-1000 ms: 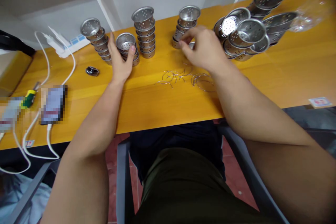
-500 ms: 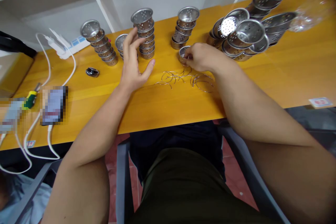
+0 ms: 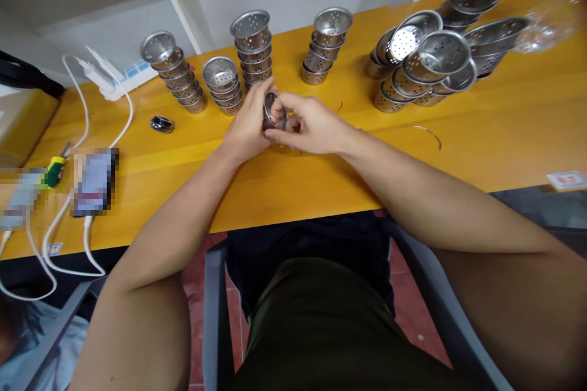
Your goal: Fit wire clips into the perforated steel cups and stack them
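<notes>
My left hand [image 3: 251, 119] curls around the far-left side of a small perforated metal strainer cup [image 3: 269, 111], held tilted just above the table. My right hand [image 3: 312, 122] is closed at the same cup, its bent fingers reaching into the mouth and its thumb at the near rim. A thin bright wire line shows inside the cup; whether the right fingers pinch it is hidden. Loose curved wires lie nearby: one wire [image 3: 426, 132] to the right, and bits of others partly covered by my right hand and wrist.
Behind my hands stand stacks of strainer cups: a left stack [image 3: 177, 76], a short stack [image 3: 223, 85], a tall stack [image 3: 252, 43] and another stack [image 3: 324, 49]. Cups cluster [image 3: 426, 67] at right near a plastic bag [image 3: 545, 27]. A phone [image 3: 95, 183] and cables lie left.
My right hand has moved left from beside the back stack, and both hands have met at a cup. My left hand, open before, has come down and closed on it.
</notes>
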### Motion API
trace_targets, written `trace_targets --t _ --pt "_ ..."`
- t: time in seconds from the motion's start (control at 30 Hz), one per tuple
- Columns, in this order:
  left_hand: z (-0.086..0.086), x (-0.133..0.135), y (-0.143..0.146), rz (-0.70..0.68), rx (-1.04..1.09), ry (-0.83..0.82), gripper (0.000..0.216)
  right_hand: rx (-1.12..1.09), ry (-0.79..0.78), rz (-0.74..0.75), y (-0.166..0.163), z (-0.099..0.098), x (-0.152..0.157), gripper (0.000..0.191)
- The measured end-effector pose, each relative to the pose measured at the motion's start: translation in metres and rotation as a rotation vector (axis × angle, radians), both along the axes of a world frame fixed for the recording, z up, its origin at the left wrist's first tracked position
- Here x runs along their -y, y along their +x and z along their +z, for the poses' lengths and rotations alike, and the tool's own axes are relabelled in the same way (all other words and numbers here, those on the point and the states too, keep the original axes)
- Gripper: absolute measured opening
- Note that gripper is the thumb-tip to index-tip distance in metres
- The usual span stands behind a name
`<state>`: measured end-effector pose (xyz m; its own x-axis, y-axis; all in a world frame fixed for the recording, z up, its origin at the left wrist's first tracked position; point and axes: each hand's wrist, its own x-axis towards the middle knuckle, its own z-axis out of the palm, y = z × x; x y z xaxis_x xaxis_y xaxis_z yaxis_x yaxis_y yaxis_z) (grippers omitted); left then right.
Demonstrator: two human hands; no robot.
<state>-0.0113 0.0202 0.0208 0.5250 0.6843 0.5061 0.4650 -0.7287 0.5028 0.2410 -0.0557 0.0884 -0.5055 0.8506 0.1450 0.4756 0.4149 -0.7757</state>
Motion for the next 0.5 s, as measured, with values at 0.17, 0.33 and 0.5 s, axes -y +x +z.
trace_targets --t 0.17,0.33,0.5 --pt "0.004 -0.002 -0.004 -0.038 -0.038 0.012 0.099 -0.122 -0.003 -0.056 0.003 -0.003 -0.008 0.056" --pt "0.001 -0.003 -0.002 -0.019 -0.015 0.034 0.098 -0.131 0.032 -0.125 -0.002 -0.006 -0.010 0.058" --pt "-0.017 -0.014 0.000 -0.062 0.019 0.080 0.109 -0.316 -0.062 -0.194 -0.004 -0.014 -0.024 0.060"
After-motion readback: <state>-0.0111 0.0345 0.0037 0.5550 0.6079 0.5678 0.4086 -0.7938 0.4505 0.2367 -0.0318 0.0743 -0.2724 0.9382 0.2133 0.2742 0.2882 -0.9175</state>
